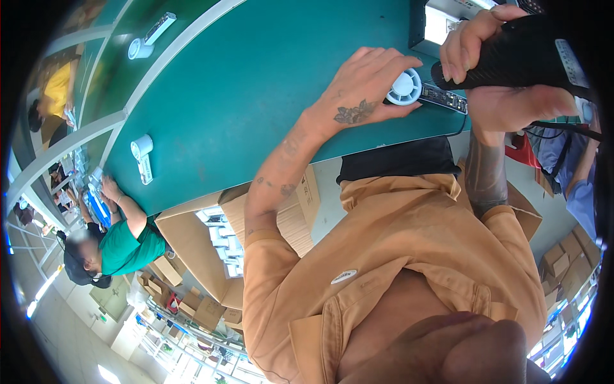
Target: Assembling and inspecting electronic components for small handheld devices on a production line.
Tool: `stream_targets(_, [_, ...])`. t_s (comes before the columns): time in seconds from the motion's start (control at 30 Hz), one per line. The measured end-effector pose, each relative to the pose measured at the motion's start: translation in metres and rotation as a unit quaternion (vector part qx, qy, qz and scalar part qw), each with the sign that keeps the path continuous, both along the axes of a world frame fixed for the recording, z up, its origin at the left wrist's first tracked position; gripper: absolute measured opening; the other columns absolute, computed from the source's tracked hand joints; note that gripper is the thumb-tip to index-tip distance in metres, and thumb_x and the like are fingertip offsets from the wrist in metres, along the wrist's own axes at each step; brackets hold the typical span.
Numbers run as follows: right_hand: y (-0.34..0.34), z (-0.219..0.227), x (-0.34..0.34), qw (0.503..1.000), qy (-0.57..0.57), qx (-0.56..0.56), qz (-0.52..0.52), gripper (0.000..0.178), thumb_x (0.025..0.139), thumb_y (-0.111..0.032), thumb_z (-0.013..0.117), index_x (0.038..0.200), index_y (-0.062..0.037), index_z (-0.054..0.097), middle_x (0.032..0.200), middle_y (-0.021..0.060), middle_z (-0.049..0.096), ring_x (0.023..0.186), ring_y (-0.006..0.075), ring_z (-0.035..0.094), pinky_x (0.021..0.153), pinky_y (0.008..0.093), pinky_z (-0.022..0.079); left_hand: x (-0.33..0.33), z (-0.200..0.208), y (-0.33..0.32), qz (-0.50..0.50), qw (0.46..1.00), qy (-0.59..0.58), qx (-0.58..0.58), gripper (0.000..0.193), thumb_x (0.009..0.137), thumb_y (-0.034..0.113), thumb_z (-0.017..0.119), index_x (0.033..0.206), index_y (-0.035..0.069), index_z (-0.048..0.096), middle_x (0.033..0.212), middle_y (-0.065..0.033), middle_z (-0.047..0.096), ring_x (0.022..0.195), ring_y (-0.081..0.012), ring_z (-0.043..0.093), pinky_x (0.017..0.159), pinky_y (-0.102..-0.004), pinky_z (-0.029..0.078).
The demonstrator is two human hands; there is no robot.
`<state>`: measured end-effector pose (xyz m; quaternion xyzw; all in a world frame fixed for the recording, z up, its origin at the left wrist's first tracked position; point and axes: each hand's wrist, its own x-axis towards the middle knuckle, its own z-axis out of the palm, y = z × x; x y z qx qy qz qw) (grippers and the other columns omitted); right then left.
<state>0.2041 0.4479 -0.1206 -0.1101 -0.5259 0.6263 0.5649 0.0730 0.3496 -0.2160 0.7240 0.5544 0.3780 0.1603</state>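
My left hand (368,86) is closed around the round white head of a small handheld fan (404,88), with index finger and thumb on opposite sides of its rim. From the head a narrow handle with an exposed circuit board (444,98) points right, over the green table's near edge. My right hand (476,48) grips a thick black cylindrical tool (511,54) bearing a white label; its kind is unclear. The tool's narrower left end hangs close to the fan and its board. A thin dark wire runs near the board's right end.
Another part-built fan (142,157) lies on the green table (256,83), and one more (150,38) lies beyond a pale rail. A dark-framed, lit device (441,25) stands at the far right. An open carton (192,256) holds several white parts. A person in green (131,246) works at left.
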Motion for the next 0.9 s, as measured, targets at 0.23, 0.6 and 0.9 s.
stream_targets(0.23, [0.049,-0.041,0.031,0.945,0.050,0.163,0.280,0.126,0.067,-0.104,0.033,0.139,-0.0011,0.043,0.085,0.0092,0.054,0.063,0.0172,0.053,0.058,0.0326,0.046,0.007,0.001,0.010,-0.020,0.999,0.017,0.046,0.058,0.078,0.030,0.086,0.125,0.008,0.062,0.104,-0.0065,0.064,0.097,-0.0252,0.063,0.086,-0.0376,0.046])
stream_targets(0.6, [0.086,0.008,0.094,0.964,0.038,0.139,0.223,0.113,0.076,-0.100,0.033,0.116,0.0031,0.056,0.090,0.0127,0.055,0.073,0.0242,0.054,0.063,0.0385,0.045,0.009,0.003,0.001,0.014,0.999,0.028,0.037,0.056,0.079,0.029,0.085,0.127,0.009,0.062,0.107,-0.0089,0.066,0.096,-0.0302,0.062,0.085,-0.0395,0.050])
stream_targets(0.9, [0.026,0.046,0.002,0.957,-0.095,0.183,-0.204,0.072,0.104,-0.069,0.033,0.116,-0.0004,0.054,0.063,0.0074,0.055,0.044,0.0150,0.051,0.043,0.0255,0.043,0.003,0.004,-0.001,0.020,0.999,0.044,0.018,0.058,0.079,0.029,0.084,0.128,0.008,0.061,0.105,-0.0094,0.065,0.096,-0.0310,0.062,0.086,-0.0406,0.050])
